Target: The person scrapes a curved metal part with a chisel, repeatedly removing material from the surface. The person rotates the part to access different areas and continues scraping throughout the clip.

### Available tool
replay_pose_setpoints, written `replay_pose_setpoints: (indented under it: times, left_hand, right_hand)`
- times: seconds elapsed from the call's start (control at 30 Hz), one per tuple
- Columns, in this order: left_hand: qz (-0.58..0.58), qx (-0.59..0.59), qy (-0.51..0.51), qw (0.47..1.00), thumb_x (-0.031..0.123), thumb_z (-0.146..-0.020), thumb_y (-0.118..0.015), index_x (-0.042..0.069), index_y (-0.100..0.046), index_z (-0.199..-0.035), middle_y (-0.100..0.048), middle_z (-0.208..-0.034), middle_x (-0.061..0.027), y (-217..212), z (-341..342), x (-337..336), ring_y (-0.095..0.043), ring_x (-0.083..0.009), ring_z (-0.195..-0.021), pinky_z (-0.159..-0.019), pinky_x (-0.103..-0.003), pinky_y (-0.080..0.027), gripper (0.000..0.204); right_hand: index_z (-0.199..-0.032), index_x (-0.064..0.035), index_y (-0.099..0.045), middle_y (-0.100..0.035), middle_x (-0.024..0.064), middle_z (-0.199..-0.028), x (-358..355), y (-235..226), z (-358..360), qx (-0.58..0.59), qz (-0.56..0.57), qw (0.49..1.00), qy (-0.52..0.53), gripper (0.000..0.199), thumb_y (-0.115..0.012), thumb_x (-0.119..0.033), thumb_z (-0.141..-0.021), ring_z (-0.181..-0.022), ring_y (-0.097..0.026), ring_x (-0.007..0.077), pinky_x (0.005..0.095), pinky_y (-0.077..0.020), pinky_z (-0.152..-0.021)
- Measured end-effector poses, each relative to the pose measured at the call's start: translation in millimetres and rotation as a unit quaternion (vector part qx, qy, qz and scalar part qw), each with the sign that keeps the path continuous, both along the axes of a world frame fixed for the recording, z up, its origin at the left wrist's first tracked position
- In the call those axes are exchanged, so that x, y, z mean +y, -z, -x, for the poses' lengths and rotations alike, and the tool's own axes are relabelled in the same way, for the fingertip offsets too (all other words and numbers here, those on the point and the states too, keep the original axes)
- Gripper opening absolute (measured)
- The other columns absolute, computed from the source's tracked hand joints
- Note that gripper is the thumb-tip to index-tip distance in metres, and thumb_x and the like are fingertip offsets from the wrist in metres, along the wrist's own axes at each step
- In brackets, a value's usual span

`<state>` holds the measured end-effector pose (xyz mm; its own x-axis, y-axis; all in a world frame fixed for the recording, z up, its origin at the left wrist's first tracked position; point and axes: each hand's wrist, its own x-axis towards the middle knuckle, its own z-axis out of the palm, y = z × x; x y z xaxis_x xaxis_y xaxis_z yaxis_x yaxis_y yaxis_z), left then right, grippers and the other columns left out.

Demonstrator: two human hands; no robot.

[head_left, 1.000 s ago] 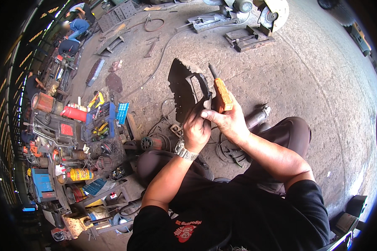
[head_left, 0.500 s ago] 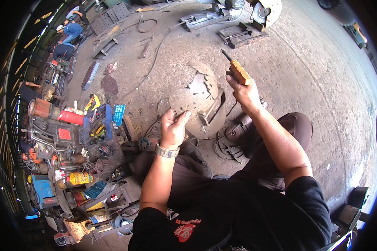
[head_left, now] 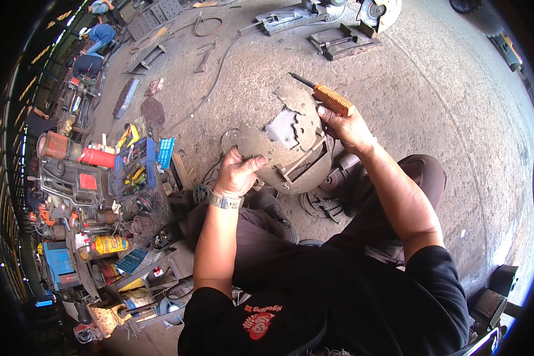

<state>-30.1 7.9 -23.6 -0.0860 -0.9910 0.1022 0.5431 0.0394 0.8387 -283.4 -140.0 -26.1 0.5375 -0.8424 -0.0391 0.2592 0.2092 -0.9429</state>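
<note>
A brownish round metal shell (head_left: 279,155), with ragged gaps and a long slot crossed by a narrow strip, stands in front of my crossed legs. My left hand (head_left: 237,173) grips its left edge, thumb on top and fingers hidden behind. In my right hand (head_left: 349,129) is an orange-handled tool (head_left: 333,99) with a dark pointed rod, directed up and to the left. The thumb lies along the handle, close to the shell's right side; whether that hand touches the shell, I cannot tell. The rod's tip is apart from the shell.
An angle grinder (head_left: 338,175) lies beside my right leg. At left are a blue toolbox (head_left: 135,169), a yellow bottle (head_left: 110,244) and several tools. A cut-off saw (head_left: 377,15) and a cable (head_left: 221,74) are farther off. Several people (head_left: 101,37) crouch at the far left.
The shell has turned, bringing its slot and gaps more toward me. My right hand has come slightly down and left, with the tool tilted flatter. My left hand has shifted left.
</note>
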Motion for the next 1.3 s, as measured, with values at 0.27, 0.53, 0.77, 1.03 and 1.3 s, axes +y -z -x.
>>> replay_pose_setpoints:
  times: [0.27, 0.53, 0.77, 1.03, 1.3]
  left_hand:
    - [0.034, 0.024, 0.024, 0.999, 0.005, -0.089, -0.073, -0.004, -0.057, -0.134, -0.066, -0.131, -0.0156, 5, 0, 6, -0.062, -0.0287, -0.123, -0.109, -0.045, -0.045, 0.049]
    - [-0.057, 0.072, 0.111, 0.990, 0.015, -0.096, -0.067, -0.006, -0.055, -0.133, -0.065, -0.129, -0.0206, 7, -13, 5, -0.064, -0.0338, -0.120, -0.106, -0.052, -0.048, 0.045]
    - [-0.088, 0.022, 0.061, 0.994, 0.003, -0.092, -0.068, -0.001, -0.063, -0.123, -0.071, -0.116, -0.0153, 6, -12, 2, -0.068, -0.0268, -0.109, -0.098, -0.045, -0.053, 0.031]
    - [-0.064, -0.127, 0.067, 0.988, 0.000, -0.092, -0.070, -0.001, -0.071, -0.109, -0.073, -0.103, -0.0077, -2, -20, 1, -0.069, -0.0153, -0.095, -0.087, -0.028, -0.054, 0.017]
    - [-0.027, -0.607, -0.016, 0.794, 0.025, -0.081, -0.087, -0.005, -0.073, -0.102, -0.075, -0.094, -0.0157, -32, 6, -9, -0.070, -0.0176, -0.085, -0.078, -0.031, -0.055, 0.039]
  right_hand:
    - [-0.148, -0.0074, -0.052, -0.061, 0.0078, -0.139, 0, 0, 5, 0.014, -0.004, 1.000, -0.019, 0.060, -0.075, -0.021, -0.095, -0.123, -0.057, 0.0155, 0.0324, -0.0478, -0.104]
    - [-0.142, -0.0056, -0.058, -0.069, 0.0067, -0.128, -12, -2, 19, 0.158, 0.128, 0.979, -0.036, 0.056, -0.076, -0.025, -0.093, -0.116, -0.061, 0.0143, 0.0321, -0.0466, -0.105]
    - [-0.141, -0.0051, -0.058, -0.069, 0.0082, -0.128, -10, 3, 17, 0.162, 0.140, 0.976, -0.034, 0.056, -0.076, -0.027, -0.093, -0.117, -0.061, 0.0156, 0.0332, -0.0464, -0.105]
    - [-0.139, -0.0052, -0.060, -0.068, 0.0104, -0.128, -12, 0, 21, 0.239, 0.273, 0.931, -0.047, 0.061, -0.078, -0.037, -0.090, -0.118, -0.062, 0.0198, 0.0355, -0.0461, -0.106]
    - [-0.136, -0.0036, -0.061, -0.071, 0.0162, -0.121, -6, -1, 18, 0.296, 0.306, 0.904, -0.033, 0.065, -0.082, -0.038, -0.085, -0.112, -0.067, 0.0253, 0.0379, -0.0511, -0.100]
